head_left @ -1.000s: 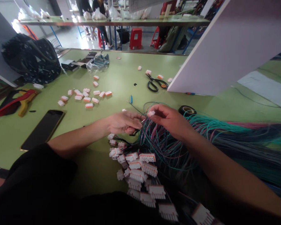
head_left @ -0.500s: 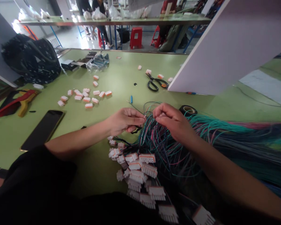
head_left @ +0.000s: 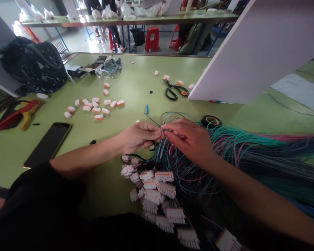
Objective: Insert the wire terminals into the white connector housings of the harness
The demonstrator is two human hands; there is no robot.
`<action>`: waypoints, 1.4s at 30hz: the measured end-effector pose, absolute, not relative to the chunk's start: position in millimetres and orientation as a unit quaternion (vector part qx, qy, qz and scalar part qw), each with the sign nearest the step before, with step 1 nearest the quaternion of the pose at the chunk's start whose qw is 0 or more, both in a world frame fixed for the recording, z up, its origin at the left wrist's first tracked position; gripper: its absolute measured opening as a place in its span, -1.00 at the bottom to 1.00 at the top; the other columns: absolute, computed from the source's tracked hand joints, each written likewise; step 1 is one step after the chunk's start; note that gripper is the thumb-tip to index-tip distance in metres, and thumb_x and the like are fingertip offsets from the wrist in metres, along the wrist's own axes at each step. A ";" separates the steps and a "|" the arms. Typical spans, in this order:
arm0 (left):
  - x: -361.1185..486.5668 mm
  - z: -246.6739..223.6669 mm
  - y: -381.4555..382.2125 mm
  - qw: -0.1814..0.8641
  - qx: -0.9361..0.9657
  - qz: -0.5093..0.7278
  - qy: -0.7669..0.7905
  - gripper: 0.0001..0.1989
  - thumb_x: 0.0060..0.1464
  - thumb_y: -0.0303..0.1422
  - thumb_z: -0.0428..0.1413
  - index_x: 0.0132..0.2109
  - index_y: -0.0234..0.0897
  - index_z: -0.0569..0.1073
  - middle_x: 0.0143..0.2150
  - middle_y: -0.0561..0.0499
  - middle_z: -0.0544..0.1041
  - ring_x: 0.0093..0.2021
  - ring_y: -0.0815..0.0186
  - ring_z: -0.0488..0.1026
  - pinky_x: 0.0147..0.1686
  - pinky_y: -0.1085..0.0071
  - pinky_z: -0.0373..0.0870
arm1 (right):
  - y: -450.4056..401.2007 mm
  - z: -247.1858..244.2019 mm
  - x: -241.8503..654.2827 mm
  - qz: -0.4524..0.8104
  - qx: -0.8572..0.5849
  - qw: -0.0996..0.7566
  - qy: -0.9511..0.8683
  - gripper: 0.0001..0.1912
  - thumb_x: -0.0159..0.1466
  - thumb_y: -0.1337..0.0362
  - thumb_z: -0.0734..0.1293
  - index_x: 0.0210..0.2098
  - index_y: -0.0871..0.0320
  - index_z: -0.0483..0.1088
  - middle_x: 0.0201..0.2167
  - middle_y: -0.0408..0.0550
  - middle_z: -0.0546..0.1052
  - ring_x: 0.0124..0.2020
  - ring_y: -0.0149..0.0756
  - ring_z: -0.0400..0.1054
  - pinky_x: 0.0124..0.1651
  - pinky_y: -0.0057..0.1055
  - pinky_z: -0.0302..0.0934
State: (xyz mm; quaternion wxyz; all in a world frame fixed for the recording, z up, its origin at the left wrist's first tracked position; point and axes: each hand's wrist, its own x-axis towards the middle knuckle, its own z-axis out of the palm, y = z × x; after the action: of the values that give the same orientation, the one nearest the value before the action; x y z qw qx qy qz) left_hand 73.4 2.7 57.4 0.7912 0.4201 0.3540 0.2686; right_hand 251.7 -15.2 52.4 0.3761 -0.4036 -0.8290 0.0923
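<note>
Thumb and forefinger of my left hand (head_left: 142,136) are pinched on thin wire, and one dark wire (head_left: 151,119) sticks out beyond the fingertips. My right hand (head_left: 192,139) reaches in from the right, its fingers closed and their tips against the left fingertips. Something small and pale shows inside the right fingers, too little to name. Under both hands spreads a bundle of green, pink and dark wires (head_left: 232,139). White connectors with orange stripes (head_left: 153,196) hang in a cluster at the near end of the bundle.
Loose white-and-orange connectors (head_left: 96,110) lie at left centre. Scissors (head_left: 171,91), a blue tube (head_left: 147,109) and black tape (head_left: 211,122) are beyond my hands. A phone (head_left: 48,144) and red-yellow pliers (head_left: 21,113) lie left; a white panel (head_left: 246,55) stands right.
My right hand has moved left, and its fingertips now meet those of my left hand. The left hand keeps its pinch almost in place.
</note>
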 end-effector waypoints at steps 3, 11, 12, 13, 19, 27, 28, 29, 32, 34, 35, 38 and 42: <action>72.9 57.2 2.7 0.785 0.431 0.261 0.362 -0.80 0.05 -0.52 0.09 -0.52 -0.44 0.41 -0.61 0.10 0.34 -0.72 0.63 0.07 -0.73 0.63 -0.12 | -15.9 51.6 252.9 0.089 -0.396 0.376 -0.833 -0.80 0.24 0.27 0.22 -0.25 0.11 0.48 -0.39 -0.07 0.48 -0.46 -0.41 0.34 -0.40 -0.43 0.23; 73.7 56.4 1.6 0.772 0.449 0.256 0.370 -0.78 0.03 -0.50 0.11 -0.56 -0.42 0.37 -0.62 0.11 0.31 -0.70 0.63 0.03 -0.71 0.59 -0.18 | -14.4 50.2 252.6 0.077 -0.394 0.370 -0.838 -0.79 0.24 0.25 0.23 -0.28 0.13 0.49 -0.40 -0.07 0.49 -0.45 -0.40 0.34 -0.41 -0.43 0.23; 74.0 57.1 1.2 0.772 0.448 0.256 0.371 -0.77 0.03 -0.51 0.11 -0.57 -0.42 0.36 -0.62 0.11 0.31 -0.70 0.63 0.03 -0.71 0.59 -0.18 | -14.4 50.1 252.4 0.078 -0.394 0.370 -0.837 -0.79 0.24 0.24 0.23 -0.29 0.13 0.49 -0.40 -0.07 0.49 -0.45 -0.39 0.34 -0.41 -0.43 0.23; 74.3 57.8 0.8 0.772 0.447 0.255 0.373 -0.76 0.03 -0.52 0.10 -0.58 -0.42 0.36 -0.63 0.11 0.30 -0.71 0.63 0.04 -0.71 0.59 -0.18 | -14.3 49.9 252.3 0.080 -0.394 0.371 -0.837 -0.79 0.24 0.24 0.23 -0.30 0.13 0.49 -0.41 -0.07 0.49 -0.45 -0.39 0.34 -0.40 -0.42 0.23; 76.3 58.8 -0.4 0.768 0.438 0.260 0.387 -0.77 0.00 -0.56 0.09 -0.59 -0.42 0.38 -0.64 0.12 0.29 -0.70 0.62 0.03 -0.70 0.57 -0.20 | -13.7 48.3 252.6 0.099 -0.393 0.379 -0.832 -0.82 0.23 0.25 0.25 -0.31 0.10 0.50 -0.41 -0.09 0.48 -0.43 -0.39 0.33 -0.39 -0.42 0.22; 76.3 56.3 -1.8 0.762 0.456 0.263 0.378 -0.80 -0.04 -0.49 0.15 -0.58 -0.41 0.37 -0.64 0.14 0.26 -0.68 0.61 0.01 -0.69 0.56 -0.19 | -12.8 46.7 253.3 0.102 -0.366 0.392 -0.838 -0.84 0.21 0.31 0.26 -0.32 0.10 0.49 -0.42 -0.10 0.49 -0.40 -0.40 0.35 -0.36 -0.42 0.24; 76.1 56.5 -2.3 0.759 0.459 0.262 0.379 -0.81 -0.04 -0.49 0.14 -0.58 -0.41 0.38 -0.65 0.14 0.26 -0.68 0.61 0.01 -0.69 0.56 -0.19 | -12.9 47.6 253.7 0.100 -0.363 0.391 -0.840 -0.84 0.22 0.30 0.26 -0.32 0.10 0.49 -0.40 -0.10 0.49 -0.39 -0.40 0.36 -0.35 -0.42 0.25; 75.9 56.6 -2.7 0.756 0.462 0.262 0.382 -0.81 -0.03 -0.49 0.13 -0.57 -0.41 0.39 -0.65 0.14 0.25 -0.68 0.60 0.01 -0.69 0.56 -0.20 | -13.1 48.9 254.0 0.099 -0.361 0.387 -0.843 -0.84 0.22 0.30 0.25 -0.32 0.10 0.49 -0.40 -0.10 0.50 -0.38 -0.40 0.37 -0.34 -0.42 0.25; 75.9 56.6 -4.2 0.741 0.476 0.266 0.392 -0.82 -0.02 -0.49 0.13 -0.56 -0.40 0.40 -0.68 0.16 0.21 -0.69 0.60 -0.02 -0.68 0.55 -0.21 | -14.4 53.0 254.1 0.099 -0.364 0.367 -0.850 -0.83 0.23 0.29 0.23 -0.34 0.08 0.48 -0.38 -0.11 0.52 -0.36 -0.40 0.38 -0.30 -0.41 0.27; 76.5 56.3 -5.3 0.731 0.484 0.275 0.395 -0.82 -0.02 -0.50 0.13 -0.56 -0.40 0.40 -0.69 0.17 0.19 -0.68 0.60 -0.02 -0.67 0.55 -0.20 | -15.9 54.7 253.2 0.098 -0.372 0.359 -0.850 -0.82 0.22 0.29 0.23 -0.35 0.06 0.48 -0.39 -0.13 0.52 -0.37 -0.40 0.38 -0.31 -0.41 0.27; 76.8 56.2 -5.9 0.728 0.485 0.280 0.396 -0.82 -0.02 -0.51 0.12 -0.55 -0.40 0.41 -0.69 0.17 0.18 -0.68 0.59 -0.02 -0.67 0.55 -0.20 | -16.7 55.0 252.4 0.095 -0.377 0.359 -0.849 -0.83 0.22 0.30 0.23 -0.36 0.06 0.47 -0.39 -0.14 0.52 -0.38 -0.40 0.38 -0.31 -0.41 0.27; 78.0 56.6 -7.7 0.728 0.483 0.288 0.392 -0.81 -0.01 -0.51 0.11 -0.56 -0.39 0.38 -0.69 0.18 0.17 -0.68 0.59 -0.03 -0.67 0.56 -0.19 | -18.7 53.9 249.8 0.071 -0.383 0.369 -0.844 -0.83 0.20 0.32 0.23 -0.37 0.06 0.47 -0.41 -0.14 0.53 -0.41 -0.41 0.37 -0.35 -0.42 0.26; 79.0 57.7 -9.8 0.740 0.476 0.294 0.374 -0.77 -0.03 -0.47 0.14 -0.59 -0.38 0.33 -0.68 0.19 0.17 -0.69 0.61 -0.04 -0.69 0.57 -0.18 | -19.5 50.6 247.6 0.030 -0.381 0.374 -0.845 -0.82 0.19 0.34 0.22 -0.39 0.07 0.46 -0.43 -0.12 0.53 -0.44 -0.41 0.37 -0.38 -0.43 0.26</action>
State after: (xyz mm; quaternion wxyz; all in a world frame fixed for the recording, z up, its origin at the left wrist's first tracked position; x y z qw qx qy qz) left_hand 79.0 -9.8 57.7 0.7398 0.4759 0.3735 0.2943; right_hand 247.6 -19.5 50.6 0.3739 -0.3814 -0.8449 0.0296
